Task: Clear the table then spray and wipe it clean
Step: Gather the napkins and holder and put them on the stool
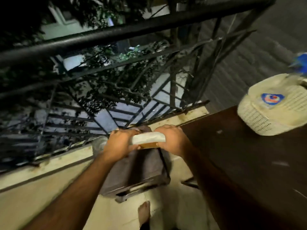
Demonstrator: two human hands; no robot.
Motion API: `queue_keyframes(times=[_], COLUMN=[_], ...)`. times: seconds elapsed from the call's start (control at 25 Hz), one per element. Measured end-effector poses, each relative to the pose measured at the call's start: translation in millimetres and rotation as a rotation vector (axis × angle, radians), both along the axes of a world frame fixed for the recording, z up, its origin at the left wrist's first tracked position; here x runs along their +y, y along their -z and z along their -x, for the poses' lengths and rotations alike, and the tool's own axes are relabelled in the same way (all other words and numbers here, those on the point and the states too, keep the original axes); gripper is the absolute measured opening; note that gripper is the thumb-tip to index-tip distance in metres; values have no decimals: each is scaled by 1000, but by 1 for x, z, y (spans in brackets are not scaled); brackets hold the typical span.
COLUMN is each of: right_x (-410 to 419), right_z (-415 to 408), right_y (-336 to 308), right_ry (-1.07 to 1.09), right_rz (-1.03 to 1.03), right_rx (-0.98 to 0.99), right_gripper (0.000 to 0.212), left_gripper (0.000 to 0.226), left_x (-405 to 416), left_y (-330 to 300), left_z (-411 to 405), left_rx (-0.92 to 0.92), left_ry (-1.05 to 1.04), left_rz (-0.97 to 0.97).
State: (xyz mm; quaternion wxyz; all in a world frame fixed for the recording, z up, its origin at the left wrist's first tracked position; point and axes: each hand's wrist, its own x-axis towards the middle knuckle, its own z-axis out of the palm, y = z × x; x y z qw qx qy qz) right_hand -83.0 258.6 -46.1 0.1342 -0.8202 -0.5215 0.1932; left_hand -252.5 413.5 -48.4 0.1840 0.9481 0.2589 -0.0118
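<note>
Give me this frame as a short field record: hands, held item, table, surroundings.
setting: balcony at night, black railing ahead
left hand: grips the left end of the box
right hand: grips the right end of the box
box: pale, flat, held off the table above a brown stool
table: dark brown, at right
on table: cream mesh-sided appliance; a blue item behind it, too blurred to name
floor: bare foot below the stool
</note>
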Motion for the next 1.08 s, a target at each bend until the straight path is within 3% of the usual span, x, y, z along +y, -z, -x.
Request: queue_keyframes(times=[0.28, 0.68, 0.76, 0.92, 1.08], right_x=[82, 93, 98, 95, 70], right_z=[97, 137, 138, 130, 99], right_y=[105, 207, 208, 197, 141], right_ry=[-163, -56, -69, -97, -31], right_rz=[69, 82, 115, 101, -19], right_rx=[27, 30, 10, -23, 0], right_gripper=[41, 34, 38, 70, 59], left_gripper=[47, 50, 54, 79, 47], left_x=[33, 36, 36, 35, 19], left_y=[103, 220, 226, 210, 148], left_z=[117, 131, 131, 135, 102], left_rx=[143, 165, 178, 135, -108], left_ry=[-225, -294, -315, -310, -287], left_rz=[65, 244, 286, 231, 129])
